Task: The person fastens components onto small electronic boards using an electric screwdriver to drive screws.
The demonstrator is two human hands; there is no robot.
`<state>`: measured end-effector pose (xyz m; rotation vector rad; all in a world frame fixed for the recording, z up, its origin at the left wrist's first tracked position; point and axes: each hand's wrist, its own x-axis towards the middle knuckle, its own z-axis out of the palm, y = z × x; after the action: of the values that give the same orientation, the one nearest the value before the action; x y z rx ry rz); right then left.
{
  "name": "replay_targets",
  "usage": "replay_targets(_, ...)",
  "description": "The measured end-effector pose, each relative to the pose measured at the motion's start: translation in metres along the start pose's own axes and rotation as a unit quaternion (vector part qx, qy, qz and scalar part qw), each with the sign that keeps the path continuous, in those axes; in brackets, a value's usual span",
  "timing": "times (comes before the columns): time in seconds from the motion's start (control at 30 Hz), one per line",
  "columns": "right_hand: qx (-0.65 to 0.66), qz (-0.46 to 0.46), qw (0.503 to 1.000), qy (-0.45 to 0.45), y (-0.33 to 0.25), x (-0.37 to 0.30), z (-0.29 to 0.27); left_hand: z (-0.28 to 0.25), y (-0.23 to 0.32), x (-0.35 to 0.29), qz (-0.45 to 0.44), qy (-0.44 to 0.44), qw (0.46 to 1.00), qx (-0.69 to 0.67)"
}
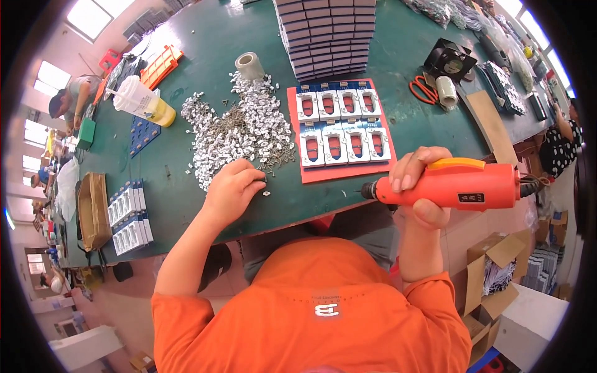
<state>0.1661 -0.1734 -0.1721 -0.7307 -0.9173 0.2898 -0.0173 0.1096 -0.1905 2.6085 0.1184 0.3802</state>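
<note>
My right hand (420,180) grips a red electric screwdriver (472,186) with an orange lever, its dark tip pointing left past the table's front edge. At the near edge of a heap of small white clips (230,146), my left hand (235,189) has its fingers pinched together. Whatever is between those fingertips is too small to name. Loose brass-coloured screws (277,155) lie among the clips, close to that hand. Between my hands, a red pad (314,176) carries two rows of white plastic frames (333,147) on blue circuit boards (342,124).
Tall stacked boards (326,37) rise behind the pad. Scissors (423,90), a tape roll (446,92) and a black fan (449,60) sit right. Left are a drink cup (142,102), finished-looking frames (130,217) and a cardboard box (93,211). Other people work farther off.
</note>
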Motion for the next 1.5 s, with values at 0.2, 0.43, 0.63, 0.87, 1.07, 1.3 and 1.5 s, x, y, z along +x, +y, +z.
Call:
replay_targets(0.2, -0.004, -0.002, 1.0, 0.006, 0.001, -0.002, 0.001, 0.008, -0.007, 0.002, -0.006, -0.022, 1.0, -0.007)
replay_targets(0.43, 0.024, 0.01, 1.0, -0.004, -0.001, -0.002, 0.0, 0.003, 0.005, -0.011, -0.031, -0.019, 0.999, -0.024)
replay_targets(0.63, 0.018, 0.017, 1.0, -0.007, 0.001, -0.001, 0.003, 0.01, 0.01, -0.021, -0.05, -0.013, 0.998, -0.046)
replay_targets(0.87, 0.006, 0.003, 1.0, -0.01, -0.001, 0.0, 0.003, 0.017, 0.011, -0.023, 0.005, 0.007, 1.0, 0.025)
replay_targets(1.07, 0.045, 0.01, 0.999, -0.015, 0.0, 0.004, 0.003, 0.015, 0.019, -0.024, 0.014, 0.009, 0.999, 0.039)
replay_targets(1.3, 0.064, -0.008, 0.997, -0.033, -0.005, 0.033, -0.005, 0.002, 0.023, 0.069, 0.084, 0.084, 0.993, 0.003)
replay_targets(1.5, 0.041, -0.045, 0.997, -0.055, 0.005, 0.085, -0.017, 0.047, 0.012, 0.174, 0.004, 0.093, 0.994, -0.051)
